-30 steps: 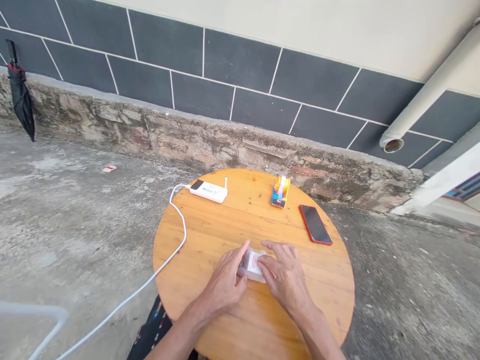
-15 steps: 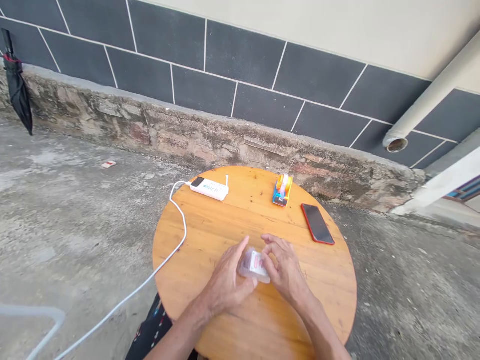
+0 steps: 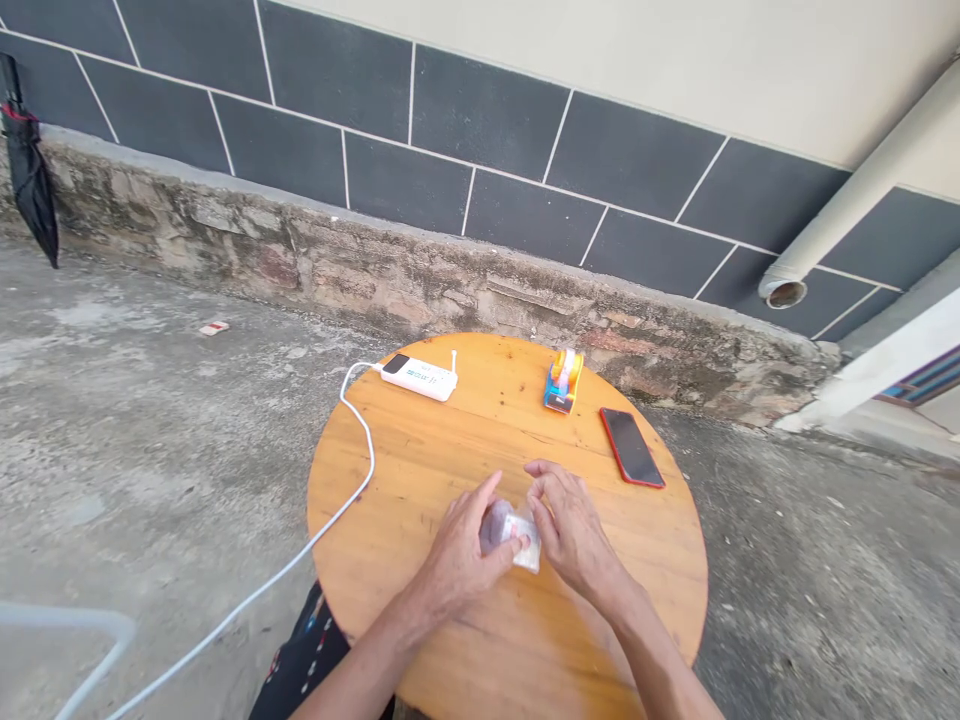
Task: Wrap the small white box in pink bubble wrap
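Observation:
A small white packet with pink print point(image 3: 527, 553), in clear plastic, is between my hands above the near half of the round wooden table point(image 3: 390, 470). My left hand point(image 3: 465, 550) grips it from the left, thumb pressed across the printed face and fingers behind. At its upper right edge my right hand point(image 3: 566, 525) has thumb and forefinger drawn together on the clear plastic point(image 3: 523, 510); the other fingers are curled loosely. What the packet contains cannot be made out.
A white power strip point(image 3: 420, 377) with a cable point(image 3: 370, 450) lies at the table's back left. The tape dispenser point(image 3: 562, 382) stands at the back right, near a red-edged phone point(image 3: 632, 447). Behind are a stone ledge point(image 3: 360, 265), a drainpipe point(image 3: 825, 225) and a folded umbrella point(image 3: 30, 175).
My left thumb has moved up onto the packet's printed face, and the packet has tilted slightly. My right fingers have shifted a little at its upper right edge.

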